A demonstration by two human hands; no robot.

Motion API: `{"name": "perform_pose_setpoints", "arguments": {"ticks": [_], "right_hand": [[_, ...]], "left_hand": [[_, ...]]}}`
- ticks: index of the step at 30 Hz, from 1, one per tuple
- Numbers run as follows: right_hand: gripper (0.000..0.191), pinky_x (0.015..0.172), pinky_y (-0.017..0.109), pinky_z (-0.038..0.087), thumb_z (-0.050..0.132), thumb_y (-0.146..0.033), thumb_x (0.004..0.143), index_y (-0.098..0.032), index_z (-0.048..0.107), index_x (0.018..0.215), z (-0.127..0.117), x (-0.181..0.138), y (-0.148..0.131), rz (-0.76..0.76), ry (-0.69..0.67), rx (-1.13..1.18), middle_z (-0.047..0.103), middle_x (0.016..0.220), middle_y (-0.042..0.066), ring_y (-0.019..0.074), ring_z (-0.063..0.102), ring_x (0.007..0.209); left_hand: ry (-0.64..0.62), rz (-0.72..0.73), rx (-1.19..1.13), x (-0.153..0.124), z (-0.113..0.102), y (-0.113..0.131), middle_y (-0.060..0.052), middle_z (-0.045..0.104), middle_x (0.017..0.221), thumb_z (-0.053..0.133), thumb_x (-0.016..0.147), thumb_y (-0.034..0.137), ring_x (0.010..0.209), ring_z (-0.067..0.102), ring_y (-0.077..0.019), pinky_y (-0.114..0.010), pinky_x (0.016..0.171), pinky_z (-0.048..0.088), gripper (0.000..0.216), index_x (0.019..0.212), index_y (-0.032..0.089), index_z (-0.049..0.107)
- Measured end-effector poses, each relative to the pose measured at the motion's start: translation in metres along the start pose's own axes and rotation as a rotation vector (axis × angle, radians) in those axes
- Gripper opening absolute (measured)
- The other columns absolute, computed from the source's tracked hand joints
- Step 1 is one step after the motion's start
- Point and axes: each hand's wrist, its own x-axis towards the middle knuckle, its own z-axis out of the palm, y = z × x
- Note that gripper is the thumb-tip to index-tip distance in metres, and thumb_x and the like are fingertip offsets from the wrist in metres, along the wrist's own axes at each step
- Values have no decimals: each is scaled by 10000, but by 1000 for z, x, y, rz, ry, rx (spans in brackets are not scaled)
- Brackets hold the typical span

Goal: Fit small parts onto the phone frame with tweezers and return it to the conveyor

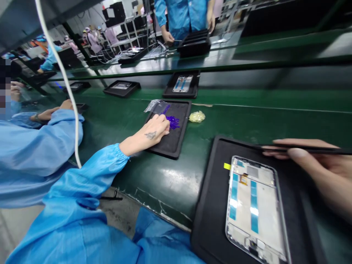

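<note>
My left hand [154, 131], its fingers curled together, rests over a black tray [167, 146] at a pile of small purple pieces [173, 122]; what its fingertips hold, if anything, is hidden. A clear plastic bag [158, 106] with more purple in it lies on that tray's far end. On the right, my right hand [321, 165] grips black tweezers [280, 148] between thumb and fingers. Below their tip, a larger black tray [209, 216] carries a phone frame [265, 205] with blue strips and a yellow tab [227, 166].
A crumpled yellowish lump [197, 117] sits beside the small tray. Farther back are a tray with another phone frame [183, 84] and another black tray [121, 88]. A white cable [64, 73] hangs at left. A co-worker's blue sleeve [38, 143] is close on the left; another person stands opposite.
</note>
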Motion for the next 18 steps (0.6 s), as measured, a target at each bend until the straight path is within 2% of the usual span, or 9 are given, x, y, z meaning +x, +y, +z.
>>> {"name": "perform_pose_setpoints", "arguments": {"ticks": [3, 5, 8, 10, 12, 15, 18], "right_hand": [[489, 855, 416, 607, 618, -701, 871, -251, 755, 1008, -1, -1, -9, 36, -65, 184, 767, 907, 92, 255, 741, 857], [419, 831, 378, 611, 650, -603, 897, -215, 732, 1031, 2, -3, -16, 33, -50, 280, 763, 910, 93, 231, 740, 836], [334, 800, 326, 607, 659, -496, 934, -187, 720, 1048, 8, -7, -29, 12, 54, 364, 758, 950, 93, 197, 735, 827], [304, 783, 311, 608, 662, -462, 949, -189, 720, 1069, 12, -12, -39, 10, 99, 448, 756, 964, 83, 190, 737, 830], [279, 767, 308, 613, 665, -440, 959, -200, 719, 1089, 12, -19, -48, 13, 103, 557, 754, 960, 72, 198, 740, 854], [247, 753, 316, 613, 677, -420, 959, -214, 726, 1086, 6, -30, -55, -15, 130, 664, 755, 945, 63, 209, 739, 869], [231, 735, 324, 602, 694, -433, 943, -238, 747, 1054, -3, -39, -54, -46, 147, 696, 746, 905, 46, 206, 727, 816]], "left_hand": [[68, 22, -70, -2, 2, 6, -69, 559, 929, 434, 985, 124, 882, 509, -202, -363, 841, 436, 129, 876, 173, 481], [119, 37, -156, 0, 3, 19, -41, 584, 891, 413, 1002, 138, 823, 549, -165, -321, 789, 453, 116, 912, 181, 472], [138, 66, -580, 10, 3, 54, 2, 606, 820, 456, 1020, 227, 740, 598, -113, -253, 703, 483, 101, 939, 182, 496], [47, 75, -986, 22, 5, 84, 6, 612, 774, 551, 988, 311, 705, 615, -103, -231, 662, 496, 163, 922, 163, 546], [-112, 48, -1265, 38, 10, 112, -9, 636, 757, 644, 935, 385, 680, 625, -97, -223, 649, 499, 258, 918, 131, 601], [-313, -61, -1523, 57, 22, 137, -34, 660, 747, 797, 794, 470, 650, 621, -89, -219, 644, 493, 420, 881, 89, 644], [-418, -182, -1693, 66, 35, 143, -31, 654, 741, 882, 691, 465, 620, 597, -72, -212, 630, 475, 469, 837, 81, 656]]}}
